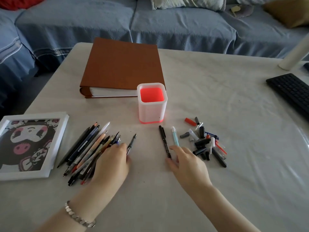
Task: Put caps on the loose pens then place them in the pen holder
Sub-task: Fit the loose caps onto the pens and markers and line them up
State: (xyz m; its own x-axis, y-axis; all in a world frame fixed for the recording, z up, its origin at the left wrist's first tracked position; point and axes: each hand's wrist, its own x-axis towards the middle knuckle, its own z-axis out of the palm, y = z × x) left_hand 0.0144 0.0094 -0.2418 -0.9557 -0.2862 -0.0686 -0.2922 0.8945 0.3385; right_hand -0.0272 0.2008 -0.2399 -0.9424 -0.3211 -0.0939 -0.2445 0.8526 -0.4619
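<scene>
pens [90, 148]: head view, loose pile fanned on the left of the worktop [217, 91], tips pointing away.
pen holder [152, 104]: white, red inside, upright mid-worktop.
caps [204, 141]: scattered heap at right.
left hand [112, 164]: palm down on the pile, fingers relaxed, touching a single black pen [132, 142].
right hand [185, 163]: fingers straight, gripping nothing, tips at a black marker [164, 141] and light blue pen [175, 138].
rest: brown binder [122, 67] behind the holder, framed picture [28, 144] far left, keyboard [291, 92] far right.
</scene>
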